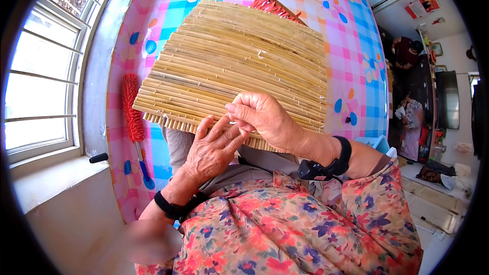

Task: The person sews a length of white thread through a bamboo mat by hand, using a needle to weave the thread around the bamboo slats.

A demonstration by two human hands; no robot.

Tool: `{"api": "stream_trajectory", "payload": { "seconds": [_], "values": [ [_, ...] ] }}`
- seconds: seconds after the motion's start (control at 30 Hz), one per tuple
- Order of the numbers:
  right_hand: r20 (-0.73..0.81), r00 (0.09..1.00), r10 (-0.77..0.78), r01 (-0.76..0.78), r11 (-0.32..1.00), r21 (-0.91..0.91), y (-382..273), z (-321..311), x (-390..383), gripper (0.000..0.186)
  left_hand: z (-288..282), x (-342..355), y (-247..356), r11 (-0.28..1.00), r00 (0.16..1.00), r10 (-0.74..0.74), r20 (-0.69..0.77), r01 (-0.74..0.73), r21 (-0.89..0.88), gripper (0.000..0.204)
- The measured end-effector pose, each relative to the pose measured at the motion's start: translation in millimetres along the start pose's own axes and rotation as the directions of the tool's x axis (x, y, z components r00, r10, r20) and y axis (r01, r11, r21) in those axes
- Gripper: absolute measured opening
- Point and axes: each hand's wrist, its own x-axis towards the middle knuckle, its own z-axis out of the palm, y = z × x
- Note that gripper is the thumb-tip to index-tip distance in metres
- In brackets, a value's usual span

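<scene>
A slatted mat of thin yellowish reed or bamboo sticks, tied with small pale knots, lies across my lap and the bed-like surface beyond. My left hand is over its near edge, back upward, its fingertips meeting those of my right hand. My right hand is closed in a pinch just above the same edge, thumb against the fingers. A tiny whitish bit shows between the fingertips; what it is cannot be made out. Dark straps circle both wrists.
Pink and blue checked cloth covers the surface. A red fluffy duster lies at left by the barred window. Past the mat is a red laced item with a brown edge. Two people are at the far right, near a light-blue container.
</scene>
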Motion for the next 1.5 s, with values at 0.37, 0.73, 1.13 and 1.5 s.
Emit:
{"api": "stream_trajectory", "payload": {
  "seconds": [0.37,0.73,1.13,1.5],
  "values": [
    [0.046,0.998,-0.048,0.059,0.953,-0.296,-20.4,1.2,12.6,0.023,4.7,-5.4,-4.9,1.000,0.999,-0.009,0.052,0.008,0.014,0.044],
    [-0.042,0.789,-0.613,0.280,0.419,-0.864,-42.3,-83.7,-0.4,0.013,-3.7,-8.3,-8.7,0.996,0.997,-0.036,-0.067,0.030,-0.087,0.041],
    [-0.084,0.949,-0.304,0.126,0.611,-0.782,46.2,-22.9,-18.1,0.013,-1.4,-12.4,-9.4,0.998,0.998,-0.028,-0.057,0.025,-0.063,0.037],
    [-0.084,0.968,-0.235,0.102,0.680,-0.726,49.4,-27.7,-11.7,0.011,-1.2,-13.5,-12.7,0.997,1.000,-0.015,0.001,0.015,-0.080,0.040]
  ]
}}
